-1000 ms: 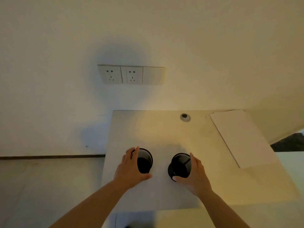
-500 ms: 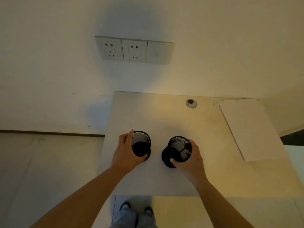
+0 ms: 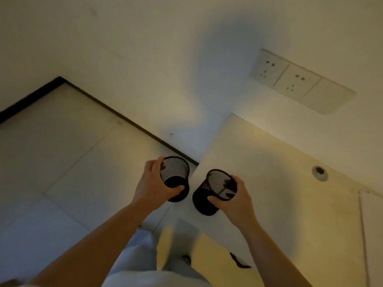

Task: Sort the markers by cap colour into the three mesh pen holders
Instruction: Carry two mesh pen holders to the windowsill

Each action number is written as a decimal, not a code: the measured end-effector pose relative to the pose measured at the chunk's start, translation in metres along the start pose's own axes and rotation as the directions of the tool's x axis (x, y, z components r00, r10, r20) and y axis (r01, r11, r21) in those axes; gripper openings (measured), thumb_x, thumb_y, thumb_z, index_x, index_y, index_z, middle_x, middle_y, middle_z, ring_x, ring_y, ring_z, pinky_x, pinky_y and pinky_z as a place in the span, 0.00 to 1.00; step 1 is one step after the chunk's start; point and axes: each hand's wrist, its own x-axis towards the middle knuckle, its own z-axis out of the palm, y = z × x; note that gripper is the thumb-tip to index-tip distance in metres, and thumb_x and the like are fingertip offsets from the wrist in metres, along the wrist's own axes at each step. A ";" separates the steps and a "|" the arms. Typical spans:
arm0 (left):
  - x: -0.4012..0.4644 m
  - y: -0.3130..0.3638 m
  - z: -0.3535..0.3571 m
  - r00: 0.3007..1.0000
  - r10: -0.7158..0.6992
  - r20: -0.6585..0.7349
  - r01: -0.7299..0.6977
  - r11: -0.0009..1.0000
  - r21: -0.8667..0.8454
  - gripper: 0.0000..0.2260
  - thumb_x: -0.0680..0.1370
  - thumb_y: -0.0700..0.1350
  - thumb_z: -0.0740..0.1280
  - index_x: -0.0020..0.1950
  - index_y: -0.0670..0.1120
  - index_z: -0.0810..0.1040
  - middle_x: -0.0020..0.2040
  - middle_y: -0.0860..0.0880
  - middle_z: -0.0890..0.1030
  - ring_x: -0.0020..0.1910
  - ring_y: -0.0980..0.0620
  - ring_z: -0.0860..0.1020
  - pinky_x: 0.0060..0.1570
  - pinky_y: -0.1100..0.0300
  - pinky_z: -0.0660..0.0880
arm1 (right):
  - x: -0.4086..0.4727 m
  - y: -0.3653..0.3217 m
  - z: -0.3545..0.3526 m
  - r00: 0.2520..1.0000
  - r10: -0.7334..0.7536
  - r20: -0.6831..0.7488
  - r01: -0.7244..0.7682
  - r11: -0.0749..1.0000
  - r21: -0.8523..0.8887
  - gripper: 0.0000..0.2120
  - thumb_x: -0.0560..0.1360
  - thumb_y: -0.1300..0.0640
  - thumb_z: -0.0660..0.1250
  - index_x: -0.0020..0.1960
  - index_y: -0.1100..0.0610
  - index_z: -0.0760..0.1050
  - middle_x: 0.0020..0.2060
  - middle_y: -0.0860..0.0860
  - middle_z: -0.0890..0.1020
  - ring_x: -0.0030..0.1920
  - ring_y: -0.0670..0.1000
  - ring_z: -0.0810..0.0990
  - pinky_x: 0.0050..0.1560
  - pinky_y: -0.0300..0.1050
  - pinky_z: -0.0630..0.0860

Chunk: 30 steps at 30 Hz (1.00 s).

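Observation:
I hold two black mesh pen holders in the air, one in each hand. My left hand point(image 3: 152, 188) grips the left holder point(image 3: 175, 177), which hangs past the table's left edge, above the floor. My right hand point(image 3: 235, 200) grips the right holder point(image 3: 215, 190), tilted to the left over the table's left edge. Both holders look empty. No markers and no third holder are in view.
The pale table point(image 3: 275, 168) runs to the right, with a round cable hole point(image 3: 319, 172) and a white sheet point(image 3: 373, 235) at the far right. A wall socket strip point(image 3: 300, 80) sits above it. Tiled floor point(image 3: 62, 154) lies to the left; my legs are below.
Both holders have been lifted off the table and carried left; the left one is now beyond the table edge. The camera has turned left and tilted.

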 end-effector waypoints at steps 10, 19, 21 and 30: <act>-0.020 -0.173 -0.176 0.928 -0.309 -0.206 0.301 0.951 -0.069 0.46 0.60 0.52 0.79 0.72 0.48 0.61 0.64 0.50 0.66 0.62 0.54 0.70 0.59 0.54 0.73 | 0.017 -0.142 0.170 0.967 -0.094 0.235 0.127 0.983 -0.132 0.44 0.59 0.45 0.78 0.69 0.52 0.60 0.63 0.50 0.71 0.62 0.51 0.70 0.57 0.44 0.69; -0.046 -0.304 -0.300 0.783 -0.529 -0.327 0.503 0.848 -0.167 0.46 0.60 0.54 0.79 0.72 0.48 0.61 0.63 0.50 0.67 0.62 0.53 0.71 0.59 0.54 0.72 | 0.023 -0.267 0.336 0.873 -0.206 0.442 0.324 0.923 -0.210 0.44 0.58 0.48 0.80 0.67 0.56 0.64 0.62 0.52 0.72 0.62 0.52 0.71 0.62 0.49 0.71; -0.053 -0.324 -0.319 0.737 -0.579 -0.348 0.539 0.815 -0.214 0.46 0.60 0.54 0.79 0.72 0.49 0.60 0.63 0.50 0.66 0.62 0.53 0.71 0.60 0.54 0.72 | 0.024 -0.295 0.369 0.828 -0.246 0.503 0.396 0.892 -0.216 0.44 0.58 0.49 0.80 0.67 0.56 0.63 0.62 0.52 0.72 0.62 0.52 0.71 0.62 0.50 0.71; -0.077 -0.435 -0.404 0.426 -0.798 -0.427 0.623 0.600 -0.501 0.46 0.61 0.52 0.79 0.73 0.47 0.59 0.62 0.48 0.66 0.63 0.52 0.70 0.62 0.48 0.72 | 0.045 -0.418 0.559 0.585 -0.308 0.750 0.641 0.742 -0.195 0.46 0.57 0.50 0.80 0.69 0.58 0.62 0.64 0.53 0.72 0.62 0.52 0.72 0.58 0.40 0.67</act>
